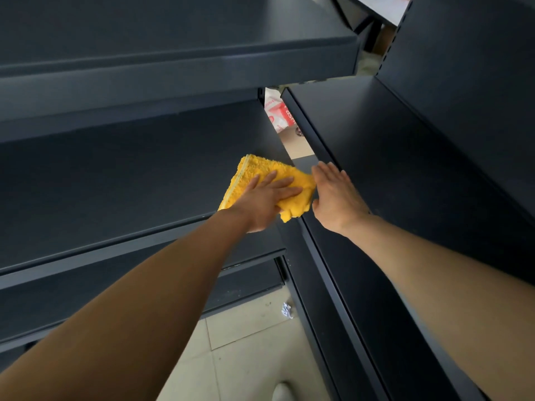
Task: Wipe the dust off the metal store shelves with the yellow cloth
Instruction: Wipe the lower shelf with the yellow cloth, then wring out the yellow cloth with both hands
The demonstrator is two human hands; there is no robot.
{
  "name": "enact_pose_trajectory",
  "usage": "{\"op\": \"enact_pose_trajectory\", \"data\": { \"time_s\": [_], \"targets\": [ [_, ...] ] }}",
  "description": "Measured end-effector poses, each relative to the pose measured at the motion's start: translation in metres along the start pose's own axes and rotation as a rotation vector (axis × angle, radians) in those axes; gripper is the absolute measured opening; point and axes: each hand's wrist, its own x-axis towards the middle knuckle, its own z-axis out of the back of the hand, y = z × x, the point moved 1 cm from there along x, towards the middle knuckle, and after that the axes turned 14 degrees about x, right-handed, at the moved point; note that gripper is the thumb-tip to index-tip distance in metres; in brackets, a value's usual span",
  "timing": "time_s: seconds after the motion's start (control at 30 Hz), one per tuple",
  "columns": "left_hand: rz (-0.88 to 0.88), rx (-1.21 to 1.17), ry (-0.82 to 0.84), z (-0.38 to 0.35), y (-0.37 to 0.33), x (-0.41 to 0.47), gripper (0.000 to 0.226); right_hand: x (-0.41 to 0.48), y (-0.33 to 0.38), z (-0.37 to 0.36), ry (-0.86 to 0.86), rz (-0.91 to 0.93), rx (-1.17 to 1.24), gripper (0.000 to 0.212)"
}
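Wiping is under way: left hand (267,198) presses flat, fingers spread, on the cloth (266,186) at the shelf's (130,175) right edge; right hand (335,195) rests open beside it. Dust is not discernible, so progress is unclear.

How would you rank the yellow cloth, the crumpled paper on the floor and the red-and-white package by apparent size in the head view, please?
1. yellow cloth
2. red-and-white package, partly hidden and farther off, so unsure
3. crumpled paper

A dark metal shelf (115,175) carries the yellow cloth (260,172) at its right end, near the front edge. Below, on the tiled floor (246,357), lies a crumpled paper scrap (287,310).
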Motion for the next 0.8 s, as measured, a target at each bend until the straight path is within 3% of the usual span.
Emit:
{"op": "enact_pose_trajectory", "data": {
  "time_s": [0.1,0.2,0.37,0.53,0.8],
  "targets": [
    [-0.004,-0.010,0.002,-0.001,0.012,-0.023,0.058,-0.007,0.020,-0.001,-0.017,0.043,0.018,0.050],
    [0.089,-0.173,-0.003,0.004,0.030,-0.054,0.054,-0.023,0.048,-0.001,-0.031,0.056,0.108,0.037],
    [0.262,-0.339,-0.031,0.028,0.046,-0.114,0.054,-0.052,0.105,0.000,0.025,0.117,0.234,0.057],
    [0.259,-0.417,-0.141,0.057,0.050,-0.169,0.053,-0.079,0.155,0.004,0.133,0.193,0.242,0.078],
    [0.237,-0.376,-0.315,0.098,0.050,-0.247,0.038,-0.119,0.225,0.013,0.085,0.314,0.093,0.083]
  ]
}}
